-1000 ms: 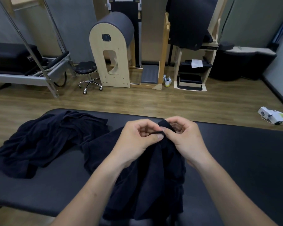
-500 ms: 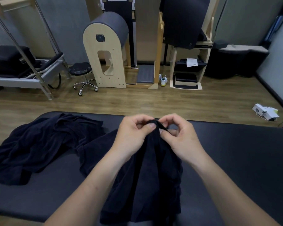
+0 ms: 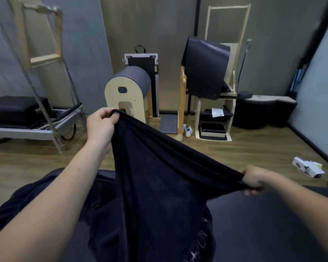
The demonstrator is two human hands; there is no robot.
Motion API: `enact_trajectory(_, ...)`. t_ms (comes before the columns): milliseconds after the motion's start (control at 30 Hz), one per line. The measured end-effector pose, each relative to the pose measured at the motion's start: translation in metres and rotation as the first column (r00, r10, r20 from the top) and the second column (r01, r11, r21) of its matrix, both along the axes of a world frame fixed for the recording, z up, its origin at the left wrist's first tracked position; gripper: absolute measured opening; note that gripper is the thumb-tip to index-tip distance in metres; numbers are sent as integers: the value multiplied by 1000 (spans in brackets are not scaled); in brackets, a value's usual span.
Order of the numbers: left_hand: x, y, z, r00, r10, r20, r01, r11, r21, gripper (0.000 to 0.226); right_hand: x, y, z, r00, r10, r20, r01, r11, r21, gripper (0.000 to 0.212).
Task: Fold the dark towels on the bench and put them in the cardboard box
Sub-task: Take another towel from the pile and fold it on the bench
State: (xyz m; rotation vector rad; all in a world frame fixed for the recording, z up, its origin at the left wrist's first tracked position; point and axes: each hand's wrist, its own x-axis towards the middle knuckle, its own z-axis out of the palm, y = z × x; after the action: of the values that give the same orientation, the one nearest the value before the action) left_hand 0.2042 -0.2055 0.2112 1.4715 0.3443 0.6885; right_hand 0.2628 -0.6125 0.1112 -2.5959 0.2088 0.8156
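My left hand (image 3: 100, 127) pinches one end of the dark towel (image 3: 159, 186) high while my right hand (image 3: 254, 179) clamps the other end lower, so the top edge pulls taut and I can find the corners. The rest hangs onto the bench (image 3: 263, 224), over its middle, and another towel (image 3: 17, 210) lies heaped toward the left edge. The cardboard box is out of sight.
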Motion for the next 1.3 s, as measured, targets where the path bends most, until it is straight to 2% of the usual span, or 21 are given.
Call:
enact_trajectory(67,14,13,3,998,15,-65,-19,998,-56,20,15,-10,63,999,46,17,-47,997,56,34)
enact_trajectory(133,27,21,17,997,6,-74,-13,995,-95,22,32,-19,127,976,-67,205,5,957,291,28)
enact_trajectory(167,32,23,28,997,-7,-71,-1,994,-108,23,36,-21,156,951,-176,253,39,883,468,26)
enact_trajectory(233,40,23,50,998,-21,-60,15,996,-90,24,37,-18,203,922,-339,187,87,652,753,31)
enact_trajectory(300,42,21,76,999,5,-37,-6,999,-31,21,36,-19,240,921,-346,181,51,565,823,35)
enact_trajectory(367,47,23,108,998,54,9,-55,988,145,15,34,-25,283,907,-320,273,-19,616,787,36)
enact_trajectory(433,55,22,164,991,73,113,-97,968,230,22,35,-35,342,830,-361,425,-101,652,751,35)
enact_trajectory(567,67,-2,269,955,-2,297,-72,969,237,20,28,-57,435,657,-491,571,-92,700,708,27)
enact_trajectory(667,76,-14,301,963,3,268,-67,971,229,18,20,-64,456,707,-491,510,-63,674,736,27)
enact_trajectory(767,78,-19,319,962,-30,271,4,995,96,18,10,-65,457,674,-455,582,-175,668,724,24)
enact_trajectory(833,81,-17,335,950,-30,310,37,999,-14,13,5,-61,454,566,-333,754,-242,807,539,12)
enact_trajectory(867,85,-17,345,942,-27,335,35,999,-19,14,4,-60,450,468,-167,868,-216,931,295,18)
enact_trajectory(900,83,-21,354,931,-17,366,18,1000,2,15,2,-59,446,386,-5,923,-142,988,65,21)
enact_trajectory(967,71,-35,370,907,28,421,-71,994,86,17,-2,-51,440,273,232,933,-2,971,-240,13)
enact_trajectory(1033,63,-43,385,879,87,470,-199,960,196,17,-4,-50,451,240,284,928,36,953,-301,14)
enact_trajectory(1100,55,-45,408,846,115,520,-298,912,282,21,-16,-56,489,293,326,899,130,918,-375,8)
enact_trajectory(1133,51,-45,424,825,113,553,-322,899,296,24,-26,-60,516,254,339,906,209,895,-394,13)
enact_trajectory(1200,43,-44,458,779,129,613,-329,917,226,32,-46,-70,571,-63,211,975,305,935,-183,15)
enact_trajectory(1233,37,-45,471,761,150,632,-332,926,180,36,-56,-70,591,-214,70,974,184,982,-30,15)
enact_trajectory(1267,35,-43,477,755,162,635,-328,932,152,41,-61,-67,602,-263,-138,955,-33,990,134,15)
enact_trajectory(1300,35,-41,479,764,155,626,-306,942,140,46,-59,-65,603,-228,-318,920,-233,935,266,14)
